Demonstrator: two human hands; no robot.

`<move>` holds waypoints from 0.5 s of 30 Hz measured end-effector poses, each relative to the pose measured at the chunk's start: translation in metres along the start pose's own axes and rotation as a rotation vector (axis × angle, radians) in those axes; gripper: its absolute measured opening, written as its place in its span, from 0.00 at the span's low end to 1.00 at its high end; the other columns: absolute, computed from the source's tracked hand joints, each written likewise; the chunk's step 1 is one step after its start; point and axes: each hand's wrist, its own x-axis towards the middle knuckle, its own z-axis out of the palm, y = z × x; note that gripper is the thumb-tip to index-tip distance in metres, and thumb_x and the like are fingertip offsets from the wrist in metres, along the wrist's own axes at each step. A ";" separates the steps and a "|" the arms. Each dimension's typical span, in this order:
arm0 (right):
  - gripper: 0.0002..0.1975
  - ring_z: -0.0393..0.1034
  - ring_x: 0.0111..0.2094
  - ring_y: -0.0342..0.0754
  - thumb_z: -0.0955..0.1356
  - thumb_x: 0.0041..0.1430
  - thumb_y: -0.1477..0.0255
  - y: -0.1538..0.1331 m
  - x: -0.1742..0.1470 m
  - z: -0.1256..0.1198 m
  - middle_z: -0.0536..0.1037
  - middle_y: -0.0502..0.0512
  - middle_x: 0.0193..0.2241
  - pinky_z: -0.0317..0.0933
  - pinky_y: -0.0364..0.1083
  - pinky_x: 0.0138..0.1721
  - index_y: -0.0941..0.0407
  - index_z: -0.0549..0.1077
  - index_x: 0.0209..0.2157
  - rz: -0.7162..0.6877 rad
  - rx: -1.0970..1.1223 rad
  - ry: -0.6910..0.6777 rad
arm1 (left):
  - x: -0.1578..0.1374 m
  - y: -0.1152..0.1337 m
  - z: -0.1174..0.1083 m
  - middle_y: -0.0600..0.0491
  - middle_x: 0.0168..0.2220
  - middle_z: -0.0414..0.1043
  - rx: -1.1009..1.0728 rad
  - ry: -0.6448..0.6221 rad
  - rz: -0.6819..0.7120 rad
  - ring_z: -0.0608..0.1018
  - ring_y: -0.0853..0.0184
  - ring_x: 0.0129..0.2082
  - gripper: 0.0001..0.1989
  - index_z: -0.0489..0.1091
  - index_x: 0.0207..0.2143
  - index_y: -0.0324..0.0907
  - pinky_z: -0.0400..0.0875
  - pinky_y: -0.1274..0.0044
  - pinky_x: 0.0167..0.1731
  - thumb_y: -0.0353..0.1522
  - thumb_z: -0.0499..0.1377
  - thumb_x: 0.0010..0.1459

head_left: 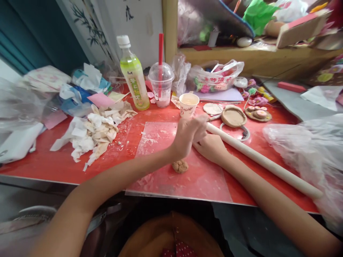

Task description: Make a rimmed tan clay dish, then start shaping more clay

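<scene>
1. Nearest is the clear sheet (152, 175), which lies flat on the red table (122, 159) and reaches its front edge. Pale smears are on it.
2. On this sheet, on the near side of the hands, sits the brown clay lump (180, 166). Its surface is cracked, and its upper edge is partly covered by the left wrist.
3. A little farther, the left hand (187, 137) and the right hand (211, 148) are close together above the sheet, overlapping in the view. The left fingers are blurred. I cannot tell if the hands press something between them, or how tightly.
4. To the right of the right hand, the long pale rod (257, 159) lies diagonally on the table.
5. To the left is a pile of crumpled tissues (93, 134).
6. Beyond the hands stands the paper cup (189, 105); to its right lies the round clay dish (234, 116).
7. Farther stand the green-labelled bottle (135, 80) and the plastic cup (160, 87) with a red straw.
</scene>
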 end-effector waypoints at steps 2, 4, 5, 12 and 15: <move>0.17 0.69 0.29 0.50 0.55 0.64 0.66 -0.001 0.001 -0.001 0.78 0.57 0.31 0.43 0.45 0.24 0.57 0.70 0.43 0.023 0.002 0.005 | 0.006 0.016 0.003 0.63 0.09 0.36 0.006 -0.036 0.049 0.45 0.81 0.10 0.35 0.41 0.09 0.40 0.36 0.78 0.13 0.48 0.58 0.53; 0.17 0.69 0.30 0.50 0.55 0.64 0.65 -0.001 0.001 -0.001 0.78 0.55 0.31 0.43 0.45 0.24 0.56 0.69 0.45 0.035 0.011 0.004 | 0.004 0.024 0.004 0.62 0.10 0.33 0.069 -0.017 0.080 0.43 0.80 0.10 0.36 0.38 0.10 0.41 0.37 0.78 0.13 0.53 0.54 0.54; 0.16 0.70 0.31 0.49 0.56 0.64 0.65 -0.002 0.001 -0.001 0.79 0.55 0.31 0.43 0.45 0.24 0.56 0.69 0.45 0.036 0.016 0.000 | 0.001 0.023 0.002 0.62 0.09 0.34 0.107 0.008 0.079 0.44 0.80 0.10 0.36 0.39 0.10 0.42 0.38 0.78 0.13 0.54 0.54 0.53; 0.16 0.70 0.31 0.49 0.56 0.64 0.65 -0.002 0.001 0.000 0.79 0.54 0.32 0.43 0.44 0.24 0.55 0.68 0.47 0.038 0.016 -0.004 | -0.009 0.019 -0.009 0.62 0.10 0.38 0.174 -0.011 0.080 0.45 0.80 0.12 0.32 0.43 0.11 0.40 0.38 0.78 0.15 0.44 0.57 0.57; 0.16 0.70 0.31 0.50 0.56 0.64 0.65 -0.002 0.001 -0.002 0.78 0.54 0.30 0.43 0.44 0.25 0.55 0.68 0.46 0.043 0.001 -0.002 | -0.002 0.035 0.001 0.63 0.10 0.34 0.138 -0.003 0.122 0.43 0.81 0.10 0.35 0.39 0.10 0.41 0.36 0.78 0.13 0.48 0.56 0.55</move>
